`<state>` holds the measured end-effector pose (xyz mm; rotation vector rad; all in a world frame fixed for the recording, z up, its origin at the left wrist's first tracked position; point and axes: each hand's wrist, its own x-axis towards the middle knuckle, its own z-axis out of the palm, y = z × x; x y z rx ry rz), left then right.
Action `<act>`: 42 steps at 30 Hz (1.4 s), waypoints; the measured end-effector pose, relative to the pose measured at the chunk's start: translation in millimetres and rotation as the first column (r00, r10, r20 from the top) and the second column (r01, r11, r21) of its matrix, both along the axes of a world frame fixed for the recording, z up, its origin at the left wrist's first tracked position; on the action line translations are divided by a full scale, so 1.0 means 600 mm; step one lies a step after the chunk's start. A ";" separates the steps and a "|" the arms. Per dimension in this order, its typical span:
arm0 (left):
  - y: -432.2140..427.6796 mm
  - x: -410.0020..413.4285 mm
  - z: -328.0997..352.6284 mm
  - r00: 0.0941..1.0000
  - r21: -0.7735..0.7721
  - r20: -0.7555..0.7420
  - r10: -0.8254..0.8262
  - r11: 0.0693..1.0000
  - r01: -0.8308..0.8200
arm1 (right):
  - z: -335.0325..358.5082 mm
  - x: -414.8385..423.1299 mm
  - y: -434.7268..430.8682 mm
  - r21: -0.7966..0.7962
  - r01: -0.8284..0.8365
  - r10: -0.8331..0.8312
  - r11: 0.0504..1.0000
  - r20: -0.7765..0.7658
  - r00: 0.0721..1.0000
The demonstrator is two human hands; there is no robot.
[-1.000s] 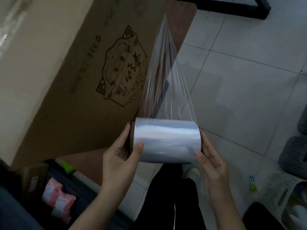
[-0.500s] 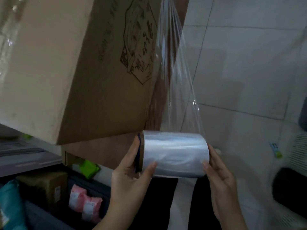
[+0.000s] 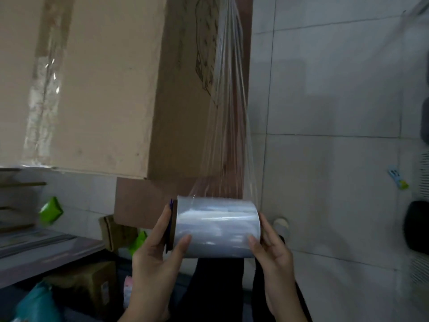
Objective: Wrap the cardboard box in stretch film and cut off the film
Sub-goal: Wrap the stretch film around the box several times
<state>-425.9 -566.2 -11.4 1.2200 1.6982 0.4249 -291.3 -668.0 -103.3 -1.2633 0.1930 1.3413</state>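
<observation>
A large cardboard box fills the upper left, resting on a brown table. A printed drawing shows on its right side face. The stretch film roll lies sideways below the box's near corner. My left hand grips its left end, thumb on the front. My right hand holds its right end. A clear sheet of film runs taut from the roll up along the box's right side. A strip of clear tape or film shines on the box's top at the left.
Grey tiled floor spreads to the right. White slatted baskets and a dark object sit at the right edge. Below left are a shelf board, small cartons, green packets and a teal bag. My dark trousers show under the roll.
The view has swung left and closer to the box, so its top face now fills the left. Both hands kept hold of the roll, and the film sheet now stands nearly vertical.
</observation>
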 end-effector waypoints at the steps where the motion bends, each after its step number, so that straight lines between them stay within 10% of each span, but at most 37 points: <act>1: 0.007 -0.008 0.001 1.000 -0.007 0.021 -0.006 1.000 0.006 | -0.002 -0.014 0.001 0.003 0.008 -0.008 1.000 0.002 1.000; 14: 0.131 -0.138 -0.006 0.837 0.050 -0.099 -0.538 0.838 0.544 | 0.008 -0.212 0.057 -0.070 0.363 -0.363 0.929 0.010 0.932; 42: 0.351 -0.315 -0.034 0.427 0.083 -0.093 -0.899 0.420 0.904 | -0.038 -0.559 0.240 -0.040 0.866 -0.864 0.498 0.055 0.500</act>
